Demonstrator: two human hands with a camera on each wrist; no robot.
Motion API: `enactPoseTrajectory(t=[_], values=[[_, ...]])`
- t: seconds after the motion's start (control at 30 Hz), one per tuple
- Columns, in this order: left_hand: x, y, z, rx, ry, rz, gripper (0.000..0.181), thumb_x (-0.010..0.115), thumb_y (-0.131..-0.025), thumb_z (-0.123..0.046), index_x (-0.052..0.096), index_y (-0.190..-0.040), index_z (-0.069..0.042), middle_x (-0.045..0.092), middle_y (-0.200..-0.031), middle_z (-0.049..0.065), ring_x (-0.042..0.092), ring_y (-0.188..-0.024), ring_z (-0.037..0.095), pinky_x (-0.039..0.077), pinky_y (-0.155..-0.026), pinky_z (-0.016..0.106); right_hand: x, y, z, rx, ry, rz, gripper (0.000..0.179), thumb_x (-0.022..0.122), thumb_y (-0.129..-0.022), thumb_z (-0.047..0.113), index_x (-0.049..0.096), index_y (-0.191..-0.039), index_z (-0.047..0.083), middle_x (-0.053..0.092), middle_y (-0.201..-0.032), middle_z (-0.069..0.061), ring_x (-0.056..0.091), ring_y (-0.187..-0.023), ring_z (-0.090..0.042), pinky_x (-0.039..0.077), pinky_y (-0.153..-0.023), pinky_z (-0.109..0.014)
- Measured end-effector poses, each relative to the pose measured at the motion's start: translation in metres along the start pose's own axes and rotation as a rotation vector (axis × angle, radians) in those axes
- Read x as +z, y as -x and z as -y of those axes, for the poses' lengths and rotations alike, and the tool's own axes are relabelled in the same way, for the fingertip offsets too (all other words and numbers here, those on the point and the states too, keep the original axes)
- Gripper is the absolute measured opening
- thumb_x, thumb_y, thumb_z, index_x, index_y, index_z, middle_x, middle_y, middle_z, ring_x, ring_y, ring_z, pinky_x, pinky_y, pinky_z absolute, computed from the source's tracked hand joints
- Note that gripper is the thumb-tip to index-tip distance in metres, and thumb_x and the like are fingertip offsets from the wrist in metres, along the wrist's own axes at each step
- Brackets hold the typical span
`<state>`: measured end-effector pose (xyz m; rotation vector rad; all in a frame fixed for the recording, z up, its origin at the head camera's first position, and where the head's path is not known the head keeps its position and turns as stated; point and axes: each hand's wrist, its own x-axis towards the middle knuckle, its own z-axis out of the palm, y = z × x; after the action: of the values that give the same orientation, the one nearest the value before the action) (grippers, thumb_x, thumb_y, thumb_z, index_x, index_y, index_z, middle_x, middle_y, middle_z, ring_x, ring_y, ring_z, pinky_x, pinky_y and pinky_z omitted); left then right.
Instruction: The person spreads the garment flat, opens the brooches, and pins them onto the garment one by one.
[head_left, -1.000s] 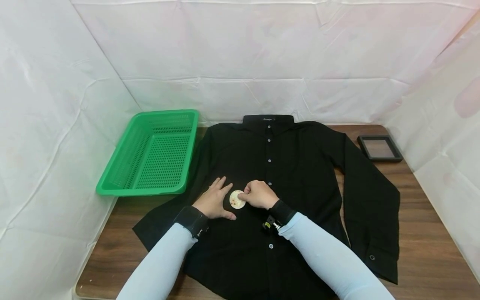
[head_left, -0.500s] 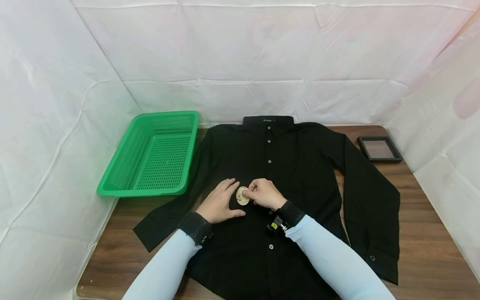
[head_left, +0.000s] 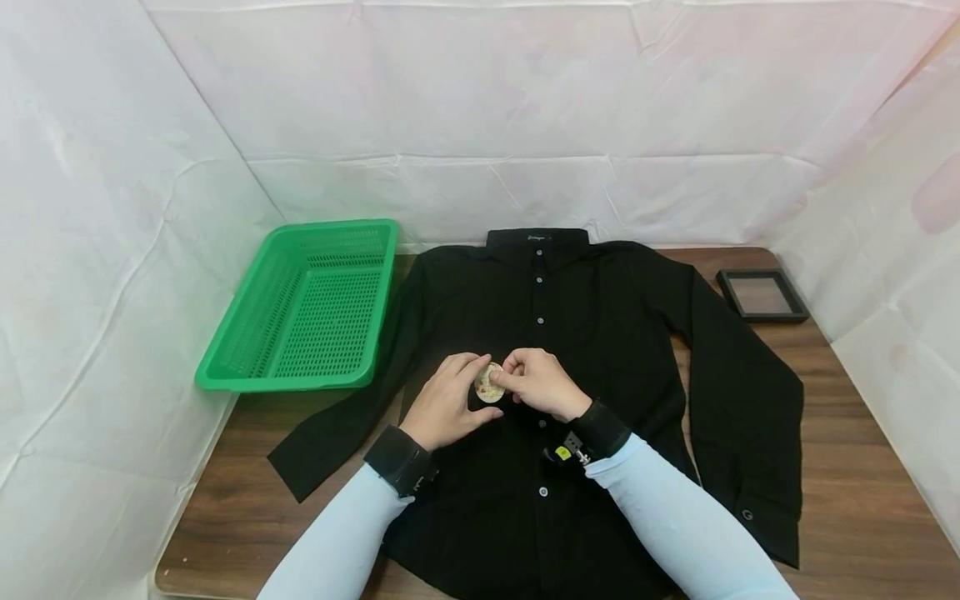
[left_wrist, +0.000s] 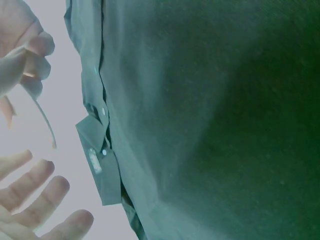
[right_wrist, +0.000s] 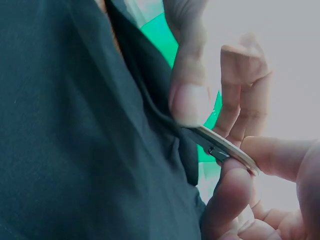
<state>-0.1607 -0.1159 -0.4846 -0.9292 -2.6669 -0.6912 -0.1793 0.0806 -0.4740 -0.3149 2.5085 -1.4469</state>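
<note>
In the head view, my right hand pinches a small round pin badge, pale with brownish marks, between thumb and finger. The right wrist view shows the badge nearly edge-on, with a metal pin fitting on its back. My left hand curves around the badge's left side, fingers extended and thumb apart. Whether the left thumb touches the badge's rim cannot be told. Beneath both hands a black button-up shirt lies spread out, collar away from me. In the left wrist view, bright glare hides most of the badge.
A green perforated basket stands at the left, beside the shirt's sleeve. At the far right lies a black rectangular frame. White sheeting encloses the back and sides of the wooden table.
Both hands have shifted slightly right and away from me. The badge has moved with the right hand and turned on edge, then partly back. The left fingers have come closer to it.
</note>
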Motion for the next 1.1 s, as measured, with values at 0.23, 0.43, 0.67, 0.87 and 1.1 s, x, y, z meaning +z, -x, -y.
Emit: enactPoseTrajectory(t=[0.23, 0.43, 0.67, 0.87, 1.1], values=[[0.0, -0.002, -0.003, 0.031, 0.025, -0.049, 0.066, 0.083, -0.074, -0.035, 0.059, -0.127, -0.004, 0.057, -0.119, 0.003, 0.05, -0.111, 0.018, 0.043, -0.095, 0.032, -0.002, 0.006, 0.004, -0.016, -0.029, 0.014, 0.022, 0.068, -0.09, 0.029, 0.062, -0.081, 0.01, 0.058, -0.055, 0.0, 0.059, -0.053, -0.017, 0.042, -0.048, -0.028], [0.003, -0.002, -0.003, 0.031, 0.078, -0.069, 0.059, 0.084, -0.074, -0.03, 0.062, -0.12, -0.002, 0.059, -0.113, 0.003, 0.054, -0.102, 0.017, 0.047, -0.087, 0.03, -0.002, 0.009, 0.006, -0.008, -0.045, 0.02, 0.021, 0.068, -0.09, 0.028, 0.062, -0.081, 0.01, 0.056, -0.055, 0.0, 0.056, -0.052, -0.015, 0.04, -0.046, -0.026], [0.007, 0.0, 0.001, -0.039, 0.174, -0.071, 0.059, 0.084, -0.074, -0.026, 0.058, -0.122, -0.003, 0.057, -0.111, 0.002, 0.056, -0.096, 0.014, 0.05, -0.082, 0.025, -0.004, 0.01, 0.004, -0.005, -0.09, -0.006, 0.035, 0.054, -0.098, 0.04, 0.064, -0.088, 0.007, 0.062, -0.07, -0.006, 0.059, -0.06, -0.019, 0.045, -0.053, -0.031], [0.004, 0.001, -0.001, -0.088, 0.334, -0.064, 0.061, 0.085, -0.072, -0.015, 0.054, -0.123, -0.003, 0.057, -0.112, 0.003, 0.06, -0.1, 0.018, 0.052, -0.083, 0.024, -0.009, 0.009, 0.001, 0.024, -0.147, -0.011, 0.053, 0.043, -0.1, 0.05, 0.063, -0.097, 0.001, 0.061, -0.079, -0.008, 0.059, -0.066, -0.023, 0.047, -0.062, -0.034], [0.002, 0.0, -0.006, -0.075, 0.503, -0.066, 0.06, 0.084, -0.073, -0.01, 0.053, -0.125, -0.01, 0.058, -0.118, 0.014, 0.059, -0.107, 0.017, 0.051, -0.087, 0.027, -0.011, 0.009, -0.003, 0.041, -0.174, -0.005, 0.052, 0.044, -0.099, 0.05, 0.062, -0.099, 0.001, 0.062, -0.082, -0.011, 0.06, -0.068, -0.025, 0.046, -0.063, -0.034]])
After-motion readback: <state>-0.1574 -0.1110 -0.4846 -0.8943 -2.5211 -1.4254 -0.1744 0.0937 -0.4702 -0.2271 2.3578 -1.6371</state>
